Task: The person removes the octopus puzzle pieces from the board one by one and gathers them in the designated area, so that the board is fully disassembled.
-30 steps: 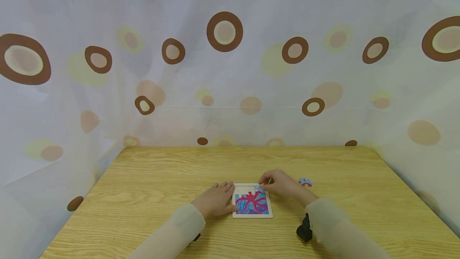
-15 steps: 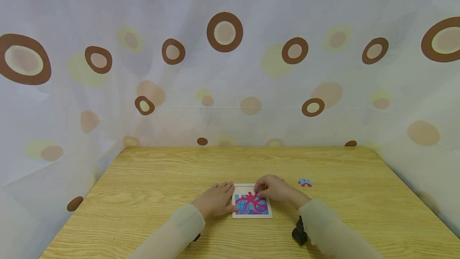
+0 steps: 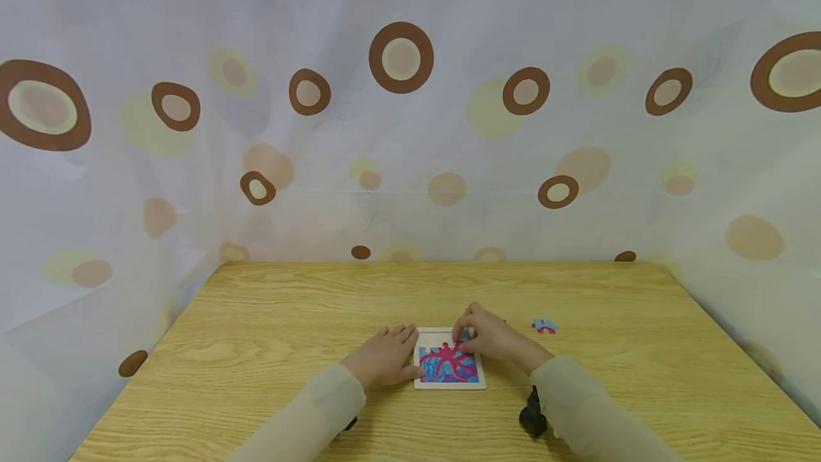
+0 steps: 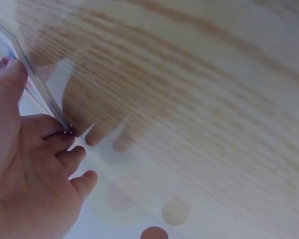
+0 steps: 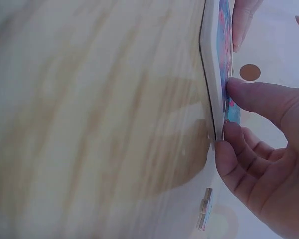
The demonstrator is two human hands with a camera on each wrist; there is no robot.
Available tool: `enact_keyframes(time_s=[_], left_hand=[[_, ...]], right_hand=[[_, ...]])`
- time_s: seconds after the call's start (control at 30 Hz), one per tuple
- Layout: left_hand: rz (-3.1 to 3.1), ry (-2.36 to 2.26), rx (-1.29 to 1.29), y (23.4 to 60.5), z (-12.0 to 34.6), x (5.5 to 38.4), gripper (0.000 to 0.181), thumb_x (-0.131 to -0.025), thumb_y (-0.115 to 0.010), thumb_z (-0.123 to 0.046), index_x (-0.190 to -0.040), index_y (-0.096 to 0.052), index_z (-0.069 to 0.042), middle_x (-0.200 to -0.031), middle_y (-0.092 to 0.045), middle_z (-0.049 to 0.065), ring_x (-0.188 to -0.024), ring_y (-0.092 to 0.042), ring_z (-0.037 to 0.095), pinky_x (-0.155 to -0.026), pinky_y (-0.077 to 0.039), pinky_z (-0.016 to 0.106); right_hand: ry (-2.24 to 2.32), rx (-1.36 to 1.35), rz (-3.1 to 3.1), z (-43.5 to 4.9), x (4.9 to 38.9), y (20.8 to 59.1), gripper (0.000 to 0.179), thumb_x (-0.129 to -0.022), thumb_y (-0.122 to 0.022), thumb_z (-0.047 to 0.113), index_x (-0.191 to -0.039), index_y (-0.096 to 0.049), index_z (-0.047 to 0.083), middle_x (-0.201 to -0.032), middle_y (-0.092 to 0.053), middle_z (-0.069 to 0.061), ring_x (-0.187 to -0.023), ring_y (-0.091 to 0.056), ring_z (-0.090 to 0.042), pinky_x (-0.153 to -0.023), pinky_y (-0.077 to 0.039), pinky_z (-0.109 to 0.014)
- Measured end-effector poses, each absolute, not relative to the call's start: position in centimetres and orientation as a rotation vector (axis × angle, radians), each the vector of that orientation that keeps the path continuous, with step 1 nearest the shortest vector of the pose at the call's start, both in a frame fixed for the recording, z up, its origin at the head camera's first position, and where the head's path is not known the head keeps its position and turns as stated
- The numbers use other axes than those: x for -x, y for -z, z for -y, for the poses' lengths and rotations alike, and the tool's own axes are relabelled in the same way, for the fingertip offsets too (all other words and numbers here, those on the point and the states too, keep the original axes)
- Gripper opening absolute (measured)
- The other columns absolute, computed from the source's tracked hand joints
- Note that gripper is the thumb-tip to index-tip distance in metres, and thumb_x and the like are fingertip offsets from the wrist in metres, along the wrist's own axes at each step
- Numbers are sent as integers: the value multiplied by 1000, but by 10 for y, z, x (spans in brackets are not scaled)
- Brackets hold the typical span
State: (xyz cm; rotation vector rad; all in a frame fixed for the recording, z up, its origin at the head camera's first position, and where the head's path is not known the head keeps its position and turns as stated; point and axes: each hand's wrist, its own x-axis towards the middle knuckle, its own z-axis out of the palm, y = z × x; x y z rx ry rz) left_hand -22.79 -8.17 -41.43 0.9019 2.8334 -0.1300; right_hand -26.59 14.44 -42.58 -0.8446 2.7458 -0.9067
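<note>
A square jigsaw puzzle with a white tray [image 3: 451,386] lies on the table, its octopus picture [image 3: 442,369] in pink, blue and purple. White backing shows along the upper left of the tray. My left hand [image 3: 383,356] rests at the tray's left edge, its fingers extended and its thumb over the border. Over the upper right corner, my right hand [image 3: 492,336] pinches a blue puzzle piece [image 5: 234,113] between thumb and fingers. The right wrist view shows that piece tilted up from the tray; the fingers hide part of it.
Right of the tray lies a loose blue-and-red puzzle piece [image 3: 544,326]. A small red bit [image 3: 504,321] peeks out behind my right hand. The wooden table [image 3: 288,312] meets a spotted curtain [image 3: 410,134] at the back and sides.
My right hand has shifted left over the tray's upper right corner, and its fingers have lifted the blue piece there. The left hand has stayed in place.
</note>
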Motion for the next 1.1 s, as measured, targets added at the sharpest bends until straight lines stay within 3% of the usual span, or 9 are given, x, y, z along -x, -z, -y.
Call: enact_keyframes(time_s=[0.3,0.57,0.83,1.0,1.1], left_hand=[[-2822,136,-893,416,81,229,71,-91,-44,-54,-143,-33,-6,-147,-30,6,-134,-26,20,-107,-24,37],[-2822,141,-890,417,82,230,72,-91,-43,-54,-144,-32,-6,-147,-30,6,-134,-25,21,-107,-23,37],[-2822,175,-915,418,82,231,70,-92,-42,-54,-143,-33,-6,-147,-30,6,-134,-26,20,-107,-24,37],[-2820,164,-908,417,81,230,70,-92,-43,-53,-143,-33,-7,-147,-30,6,-134,-26,20,-107,-23,37],[-2820,152,-901,416,82,230,70,-91,-44,-53,-143,-33,-7,-147,-31,6,-134,-26,20,-107,-23,38]], right_hand=[[1008,718,-2750,-147,266,427,17,-83,-65,-2,-97,-60,6,-89,-53,-1,-75,-49,-16,-65,-46,-30],[1132,707,-2701,-156,269,424,17,-90,-56,-1,-94,-65,13,-84,-53,-2,-71,-48,-18,-59,-45,-30],[1290,673,-2643,-166,269,418,7,-90,-58,5,-92,-65,5,-80,-56,-1,-69,-46,-15,-58,-43,-27],[1462,617,-2517,-186,268,406,13,-92,-57,8,-97,-63,-3,-78,-57,-11,-64,-50,-23,-57,-48,-36],[1473,532,-2547,-203,269,401,15,-92,-57,10,-100,-63,-1,-84,-60,-10,-73,-55,-31,-61,-51,-39]])
